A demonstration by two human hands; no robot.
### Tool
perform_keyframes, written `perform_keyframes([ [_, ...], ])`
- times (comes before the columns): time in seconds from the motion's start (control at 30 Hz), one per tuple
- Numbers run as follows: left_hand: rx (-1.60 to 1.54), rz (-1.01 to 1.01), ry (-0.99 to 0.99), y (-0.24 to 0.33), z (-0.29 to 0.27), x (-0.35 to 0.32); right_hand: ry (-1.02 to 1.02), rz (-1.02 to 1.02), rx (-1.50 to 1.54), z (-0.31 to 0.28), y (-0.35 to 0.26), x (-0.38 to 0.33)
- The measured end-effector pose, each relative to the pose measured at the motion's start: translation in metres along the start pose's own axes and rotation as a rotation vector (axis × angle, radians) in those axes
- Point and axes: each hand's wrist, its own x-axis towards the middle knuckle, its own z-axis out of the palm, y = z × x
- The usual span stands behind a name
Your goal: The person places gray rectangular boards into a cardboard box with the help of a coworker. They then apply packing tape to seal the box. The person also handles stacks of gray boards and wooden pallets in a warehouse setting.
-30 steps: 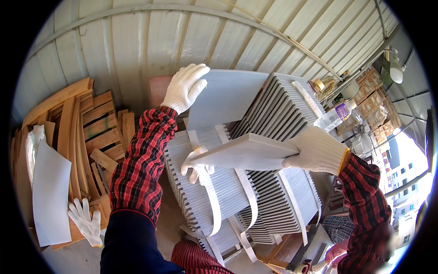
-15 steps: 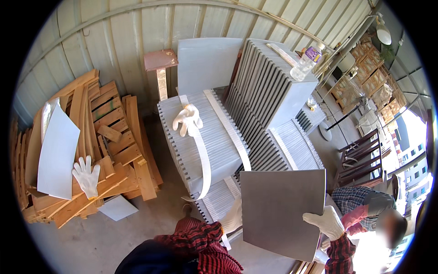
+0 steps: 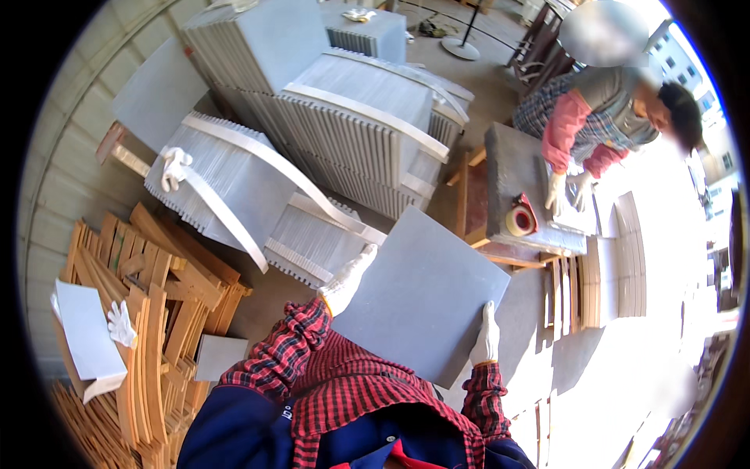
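A flat grey square panel is held tilted in front of my body, gripped at two opposite edges. My left hand, in a white glove, is closed on its left edge. On the right edge my gloved right hand presses with the thumb side up; its other fingers are partly hidden behind the panel. Just beyond my left hand is a low stack of panels. Behind it rises a larger strapped stack with a loose white glove on top.
Tall panel stacks stand at the back. A co-worker bends over a workbench at right, gloved hands on it, with a tape dispenser nearby. Wooden pallet boards pile up at left, with a white sheet and glove.
My view has swung right, toward the co-worker's bench. The panel has gone from nearly upright to a flatter tilt closer to my body, still between both hands.
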Motion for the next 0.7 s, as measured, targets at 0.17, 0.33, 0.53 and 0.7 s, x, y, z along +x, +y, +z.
perform_keyframes([
  [0.17, 0.055, -0.087, 0.001, -0.04, 0.03, 0.028, 0.158, 0.208, 0.128, -0.033, 0.015, -0.006],
  [0.33, -0.005, -0.174, -0.104, -0.055, 0.05, 0.045, 0.198, 0.149, 0.15, -0.055, 0.01, -0.004],
  [0.53, 0.001, -0.08, -0.058, -0.075, 0.064, 0.087, 0.118, 0.105, 0.054, -0.086, 0.004, 0.065],
  [0.7, -0.218, -0.145, -0.014, -0.058, 0.12, 0.096, 0.009, 0.12, -0.022, -0.116, -0.041, 0.148],
])
